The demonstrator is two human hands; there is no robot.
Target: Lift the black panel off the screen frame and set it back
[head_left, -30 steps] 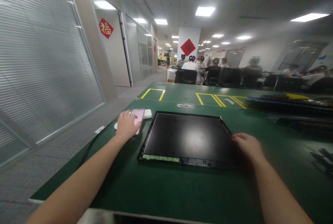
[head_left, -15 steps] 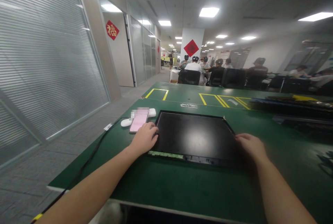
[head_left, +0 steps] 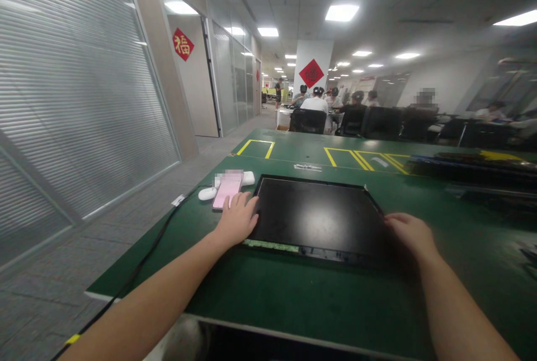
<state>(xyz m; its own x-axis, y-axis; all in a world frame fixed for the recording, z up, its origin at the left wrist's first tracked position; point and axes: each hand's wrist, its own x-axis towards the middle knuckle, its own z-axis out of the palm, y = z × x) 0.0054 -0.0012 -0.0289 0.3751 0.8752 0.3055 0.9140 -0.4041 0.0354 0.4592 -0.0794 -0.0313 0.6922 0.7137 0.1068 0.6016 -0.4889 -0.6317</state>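
A flat black display panel [head_left: 312, 212] lies face up, its near edge showing a green circuit strip [head_left: 272, 245] and a dark strip. My left hand [head_left: 237, 218] is at the panel's left edge with its fingers spread, the thumb near the frame and the other fingers close to a phone with a pink screen [head_left: 227, 192]. At the panel's right edge, my right hand [head_left: 411, 233] has its fingers together and gripping the side; the fingertips are partly hidden.
A white mouse [head_left: 207, 193] and another white object [head_left: 249, 178] sit beside the phone on the green table [head_left: 285, 305]. A black cable [head_left: 161, 229] runs along the left edge. Dark stacked items [head_left: 465, 165] lie at right. Several people sit beyond the table.
My left hand's fingers have lifted off the panel's left edge and spread toward the phone. My right hand stays at the right edge. The camera view has shifted slightly.
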